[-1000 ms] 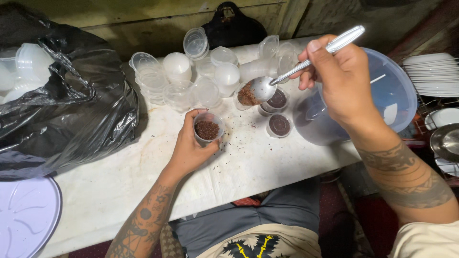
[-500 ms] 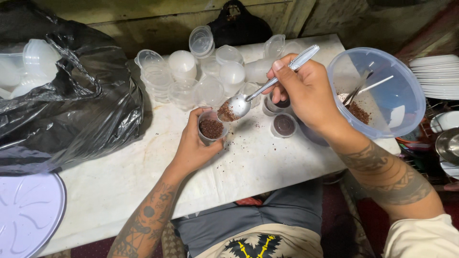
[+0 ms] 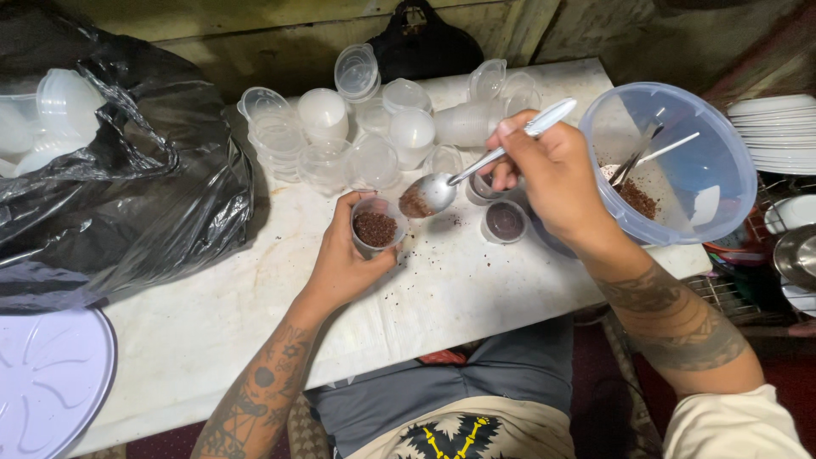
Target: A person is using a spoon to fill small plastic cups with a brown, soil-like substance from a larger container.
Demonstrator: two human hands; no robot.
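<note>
Your left hand [image 3: 344, 263] is wrapping around a small clear cup [image 3: 375, 228] of dark red-brown grounds, steadying it on the white table [image 3: 212, 340]. Your right hand [image 3: 552, 174] is pinching a metal spoon [image 3: 442, 189] by its handle, tipping the loaded bowl at the cup's rim so the grounds can drop in. Just right of the cup, two more filled cups [image 3: 504, 222] are standing beside a large clear mixing bowl [image 3: 731, 161] holding the rest of the grounds. Behind the cup, empty cups and lids [image 3: 340, 136] are waiting within reach. Left of it, a black plastic bag [image 3: 127, 204] is slumping open with more containers.
</note>
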